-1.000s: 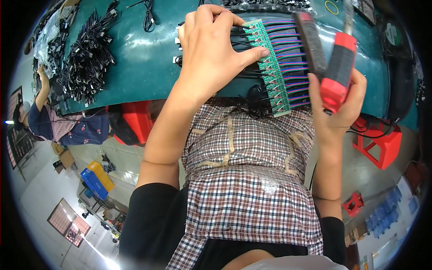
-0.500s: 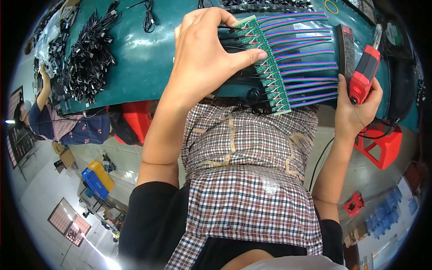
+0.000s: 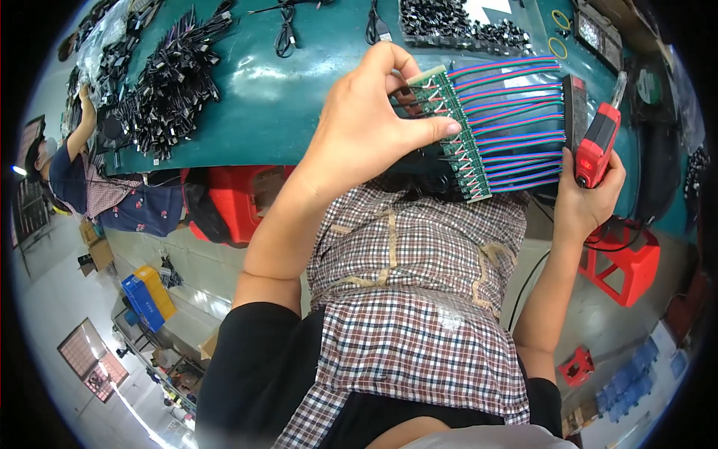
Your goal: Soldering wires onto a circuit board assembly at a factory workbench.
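My left hand [image 3: 374, 123] grips a long green circuit board panel [image 3: 465, 153], its thumb on the face and the fingers behind the upper end. Black cables run from the panel's left side. Bundles of blue, red and green wires [image 3: 516, 123] fan out from its right side toward a dark bar [image 3: 576, 101]. In my right hand [image 3: 587, 196] is a red and black soldering gun [image 3: 600, 144], its metal end pointing up and away from me. That hand's thumb is beside the bar's near end; whether it touches the bar I cannot tell.
On the green table [image 3: 254, 97] lie a heap of black cables [image 3: 176, 82] at left, single coiled cables [image 3: 286, 34] and a tray of small black parts [image 3: 456, 30] at the back. Red stools [image 3: 621, 262] stand below. Another person [image 3: 90, 176] works at far left.
The view has shifted, so the table and its contents sit lower and further right. Both hands keep their holds on the panel and the soldering gun.
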Tool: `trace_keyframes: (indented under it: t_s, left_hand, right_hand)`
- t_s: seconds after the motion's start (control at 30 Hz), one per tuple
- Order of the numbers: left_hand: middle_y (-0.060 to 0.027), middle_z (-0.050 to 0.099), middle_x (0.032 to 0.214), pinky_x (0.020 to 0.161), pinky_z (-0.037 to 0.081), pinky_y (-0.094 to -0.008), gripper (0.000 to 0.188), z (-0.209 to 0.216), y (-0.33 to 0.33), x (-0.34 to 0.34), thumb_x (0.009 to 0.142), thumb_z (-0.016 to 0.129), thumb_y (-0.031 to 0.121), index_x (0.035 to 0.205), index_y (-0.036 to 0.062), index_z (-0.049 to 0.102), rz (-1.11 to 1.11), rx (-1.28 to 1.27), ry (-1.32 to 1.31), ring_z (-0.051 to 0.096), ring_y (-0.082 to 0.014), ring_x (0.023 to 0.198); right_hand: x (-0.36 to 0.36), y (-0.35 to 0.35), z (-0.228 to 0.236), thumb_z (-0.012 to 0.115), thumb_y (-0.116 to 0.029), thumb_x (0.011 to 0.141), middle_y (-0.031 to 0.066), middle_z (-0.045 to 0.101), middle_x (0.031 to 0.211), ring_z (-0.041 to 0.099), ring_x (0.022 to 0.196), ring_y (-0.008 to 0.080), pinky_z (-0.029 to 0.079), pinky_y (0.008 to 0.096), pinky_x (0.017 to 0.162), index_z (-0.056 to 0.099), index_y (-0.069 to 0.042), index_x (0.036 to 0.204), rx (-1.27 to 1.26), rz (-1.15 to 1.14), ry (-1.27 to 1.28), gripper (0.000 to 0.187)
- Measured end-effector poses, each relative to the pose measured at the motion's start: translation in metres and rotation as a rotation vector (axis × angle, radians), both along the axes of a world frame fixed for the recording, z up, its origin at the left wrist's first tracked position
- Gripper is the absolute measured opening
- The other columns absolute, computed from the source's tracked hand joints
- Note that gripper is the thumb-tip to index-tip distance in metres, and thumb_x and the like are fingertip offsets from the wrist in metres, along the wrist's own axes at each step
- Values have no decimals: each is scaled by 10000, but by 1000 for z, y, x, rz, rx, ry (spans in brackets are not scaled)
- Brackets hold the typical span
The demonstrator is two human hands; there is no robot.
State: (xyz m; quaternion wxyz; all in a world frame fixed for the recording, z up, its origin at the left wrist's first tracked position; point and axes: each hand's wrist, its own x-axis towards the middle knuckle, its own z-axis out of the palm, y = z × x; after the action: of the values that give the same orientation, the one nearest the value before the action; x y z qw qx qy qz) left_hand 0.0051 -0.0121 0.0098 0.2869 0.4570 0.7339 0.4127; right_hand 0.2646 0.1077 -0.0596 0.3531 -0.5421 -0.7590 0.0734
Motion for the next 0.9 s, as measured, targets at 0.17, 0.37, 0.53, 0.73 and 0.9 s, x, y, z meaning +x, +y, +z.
trace_keyframes:
  t_s: [0.17, 0.37, 0.53, 0.73, 0.9]
  left_hand:
    - [6, 659, 770, 642, 461, -190, 391, 3, -5, 1, 739, 878, 114, 989, 15, 594, 7, 31, -117, 584, -39, 734]
    - [-21, 612, 755, 650, 455, -272, 212, 11, -25, -7, 794, 820, 132, 854, -5, 669, -243, 108, -46, 563, -98, 721]
    - [-4, 595, 833, 698, 472, -270, 268, 47, -51, -38, 750, 842, 91, 918, 18, 647, -174, 47, -477, 576, -106, 783]
    - [22, 630, 855, 508, 425, -197, 436, 98, -98, -142, 835, 745, 146, 1227, 63, 574, 341, 381, -333, 576, -49, 623]
    - [-54, 650, 1227, 937, 505, -323, 450, 134, -167, -330, 923, 677, 260, 1303, 30, 608, 627, 345, -328, 632, -148, 1086]
  right_hand:
    - [1, 2, 0, 867, -162, 697, 131, 604, 1108, 610, 1021, 335, 480, 403, 879, 552, -33, 1168, 5, -2, -3, 581]
    - [3, 5, -4, 868, -172, 705, 141, 604, 1103, 604, 1018, 344, 478, 400, 889, 562, -22, 1175, -4, 29, 15, 581]
    - [15, 7, -9, 838, -192, 766, 157, 619, 1100, 615, 999, 329, 479, 395, 893, 570, -1, 1177, 25, 24, -7, 527]
    - [11, 5, -5, 824, -204, 782, 153, 618, 1120, 612, 1013, 307, 473, 386, 900, 561, -6, 1198, 8, 13, -31, 531]
    - [10, 5, 2, 814, -168, 774, 146, 620, 1111, 614, 1001, 318, 477, 399, 884, 560, -13, 1181, -1, 8, -18, 505]
